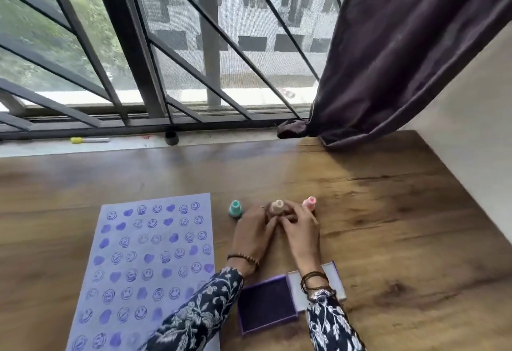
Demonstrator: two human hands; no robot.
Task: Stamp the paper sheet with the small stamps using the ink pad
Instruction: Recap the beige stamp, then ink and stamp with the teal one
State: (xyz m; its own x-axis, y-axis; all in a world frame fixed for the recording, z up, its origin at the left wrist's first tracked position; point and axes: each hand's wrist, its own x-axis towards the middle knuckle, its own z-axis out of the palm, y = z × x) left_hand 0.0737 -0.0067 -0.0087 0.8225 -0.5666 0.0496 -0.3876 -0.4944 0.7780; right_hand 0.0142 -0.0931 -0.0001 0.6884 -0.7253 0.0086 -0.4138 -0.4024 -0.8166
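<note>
A lavender paper sheet (155, 256) lies at the lower left of the wooden table (388, 226), covered in rows of purple smiley and heart prints. Right of it stand three small stamps: teal (235, 208), beige (277, 207) and pink (309, 202). My left hand (253, 235) and my right hand (300, 232) meet around the base of the beige stamp, fingers curled on it. The open purple ink pad (266, 304) sits near the front edge between my forearms, its lid (297, 289) lying beside it under my right wrist.
A dark curtain (401, 59) hangs at the back right, its hem resting on the table. A barred window (177, 45) runs along the back, with a yellow-capped marker (88, 140) and a small dark cap (171, 137) on the sill. A white wall (476, 117) bounds the right side.
</note>
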